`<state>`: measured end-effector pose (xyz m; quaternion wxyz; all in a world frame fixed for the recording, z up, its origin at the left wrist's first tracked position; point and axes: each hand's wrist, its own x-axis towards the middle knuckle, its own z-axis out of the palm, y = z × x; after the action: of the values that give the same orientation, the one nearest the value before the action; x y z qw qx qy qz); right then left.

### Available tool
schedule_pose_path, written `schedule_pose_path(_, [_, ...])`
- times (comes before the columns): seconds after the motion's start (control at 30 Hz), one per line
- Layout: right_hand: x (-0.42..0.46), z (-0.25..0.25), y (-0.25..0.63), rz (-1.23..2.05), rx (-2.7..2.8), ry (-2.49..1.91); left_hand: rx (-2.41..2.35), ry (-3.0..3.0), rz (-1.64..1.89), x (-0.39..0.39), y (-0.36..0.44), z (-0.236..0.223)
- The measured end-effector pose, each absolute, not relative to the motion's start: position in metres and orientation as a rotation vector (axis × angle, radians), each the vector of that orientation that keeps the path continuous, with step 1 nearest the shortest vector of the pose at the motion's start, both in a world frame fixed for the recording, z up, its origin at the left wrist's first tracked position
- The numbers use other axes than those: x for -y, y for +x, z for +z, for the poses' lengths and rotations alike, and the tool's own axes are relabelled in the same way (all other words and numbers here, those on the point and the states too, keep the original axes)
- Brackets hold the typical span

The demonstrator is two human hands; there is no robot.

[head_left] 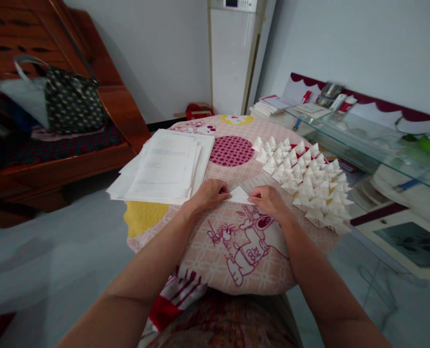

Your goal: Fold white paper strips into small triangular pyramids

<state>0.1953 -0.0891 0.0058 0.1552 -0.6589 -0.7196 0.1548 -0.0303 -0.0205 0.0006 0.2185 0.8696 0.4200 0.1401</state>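
A small white folded paper piece (238, 195) lies on a pink cartoon-printed cloth (233, 241) that covers a round surface in front of me. My left hand (209, 193) pinches the paper's left edge with curled fingers. My right hand (269, 200) presses its right corner, fingers closed on it. Several folded white paper triangles (304, 179) sit in a pile to the right of my hands. A stack of flat white paper sheets (164, 166) lies at the left of the cloth.
A dark patterned handbag (72, 99) rests on a wooden bench (117, 111) at left. A glass table (374, 140) with books and small items stands at right. A white floor-standing unit (233, 53) is against the far wall.
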Motion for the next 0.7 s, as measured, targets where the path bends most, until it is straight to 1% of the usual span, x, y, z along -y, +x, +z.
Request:
schedule_pose_path(0.23, [0.0871, 0.0047, 0.1942, 0.397, 2.041, -1.944, -1.173, 2.406, 0.36, 0.0197, -0.031, -0.0004])
schedule_pose_path(0.7, [0.0838, 0.0048, 0.1955, 0.438, 2.04, -1.917, -1.14, 2.44, 0.379, 0.0178, -0.0304, -0.004])
